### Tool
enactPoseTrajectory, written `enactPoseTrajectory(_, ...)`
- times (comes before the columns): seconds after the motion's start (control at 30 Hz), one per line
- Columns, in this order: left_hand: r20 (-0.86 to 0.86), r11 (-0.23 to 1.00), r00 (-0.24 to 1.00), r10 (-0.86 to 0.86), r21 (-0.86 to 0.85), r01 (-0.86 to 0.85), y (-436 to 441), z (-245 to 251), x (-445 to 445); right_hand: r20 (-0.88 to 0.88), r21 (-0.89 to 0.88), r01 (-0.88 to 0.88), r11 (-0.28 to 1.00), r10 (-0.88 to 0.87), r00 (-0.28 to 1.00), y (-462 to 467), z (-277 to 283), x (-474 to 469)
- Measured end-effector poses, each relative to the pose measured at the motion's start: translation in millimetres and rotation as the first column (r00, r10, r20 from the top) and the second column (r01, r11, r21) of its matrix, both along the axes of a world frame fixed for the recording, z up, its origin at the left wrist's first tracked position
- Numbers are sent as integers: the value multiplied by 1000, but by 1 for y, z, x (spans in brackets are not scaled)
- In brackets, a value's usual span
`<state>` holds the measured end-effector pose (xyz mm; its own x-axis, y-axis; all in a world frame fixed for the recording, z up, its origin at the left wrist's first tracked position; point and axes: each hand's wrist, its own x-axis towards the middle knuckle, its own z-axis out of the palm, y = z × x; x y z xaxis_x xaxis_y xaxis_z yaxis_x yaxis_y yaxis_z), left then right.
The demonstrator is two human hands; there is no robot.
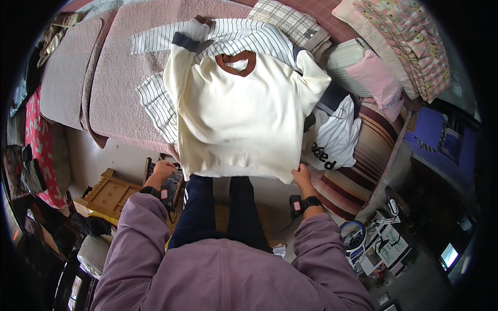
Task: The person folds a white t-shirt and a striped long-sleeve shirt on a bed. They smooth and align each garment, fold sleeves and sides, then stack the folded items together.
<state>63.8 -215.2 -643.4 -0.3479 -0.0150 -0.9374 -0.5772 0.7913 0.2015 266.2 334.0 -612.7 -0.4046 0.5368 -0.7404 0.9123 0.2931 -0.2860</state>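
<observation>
A cream ribbed sweatshirt (241,112) with a brown collar lies spread before me, its collar at the far side and its hem towards me. My right hand (302,175) pinches the hem's right corner. Just left of the hem's left corner is my left hand (163,171), apart from the cloth; nothing shows in it, and its curled fingers are too small to read. The left sleeve is bent upward, with a dark band and a brown cuff. Beneath the sweatshirt lies a white garment with dark stripes (155,105), partly hidden.
A pink quilted cover (128,93) spreads under the clothes. To the right are a white printed garment (338,136), a striped brown blanket (362,155), a pink pillow (379,81) and folded quilts (412,46). A wooden stool (116,192) stands at left; a small bicycle (354,235) is behind right.
</observation>
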Motion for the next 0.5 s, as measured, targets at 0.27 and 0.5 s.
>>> enactPoseTrajectory(0.27, -233, 998, 972, 25, -53, -39, -5, -38, 12, 40, -27, -44, 999, 45, 998, 14, -30, 5)
enactPoseTrajectory(0.5, -464, 1000, 886, -4, -9, 0, 34, -57, 1, 215, -288, 254, 923, -196, 957, 10, -3, -11)
